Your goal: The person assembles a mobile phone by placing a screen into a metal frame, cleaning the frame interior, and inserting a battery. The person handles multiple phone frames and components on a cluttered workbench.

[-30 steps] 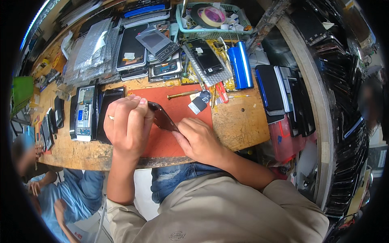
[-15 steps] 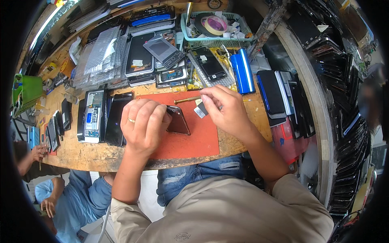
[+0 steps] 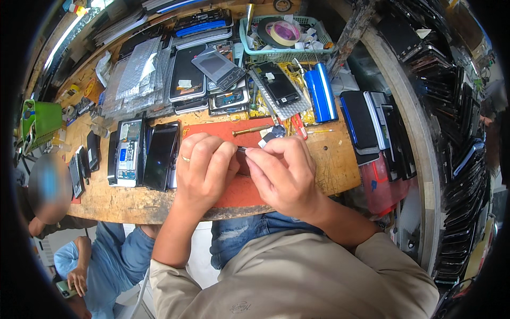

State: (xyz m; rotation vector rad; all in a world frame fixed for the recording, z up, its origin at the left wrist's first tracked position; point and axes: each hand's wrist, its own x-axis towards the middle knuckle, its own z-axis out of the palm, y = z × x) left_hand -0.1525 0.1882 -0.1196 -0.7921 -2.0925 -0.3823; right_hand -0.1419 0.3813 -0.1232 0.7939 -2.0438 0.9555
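My left hand (image 3: 204, 171) is closed on the edge of a dark phone (image 3: 244, 168) that stands on end over the orange-red mat (image 3: 236, 198). Pinched at the top edge of the same phone is my right hand (image 3: 287, 173), its fingertips almost meeting the left ones. Most of the phone is hidden behind my fingers. Just beyond them a brass screwdriver (image 3: 252, 130) lies on the mat. Beside its tip is a small silver-and-dark piece (image 3: 270, 136), partly covered by my right hand.
Opened phones (image 3: 129, 151) stand left of the mat. Stacked phones (image 3: 187, 72), bubble wrap (image 3: 130, 80), a blue cylinder (image 3: 321, 93) and a mint basket (image 3: 289, 55) with tape rolls fill the back. More phones (image 3: 358, 119) lie right. Another person (image 3: 101, 266) sits at lower left.
My right hand has left the brass screwdriver, which now lies on the mat, and moved left and nearer to grip the phone. The left hand keeps its hold.
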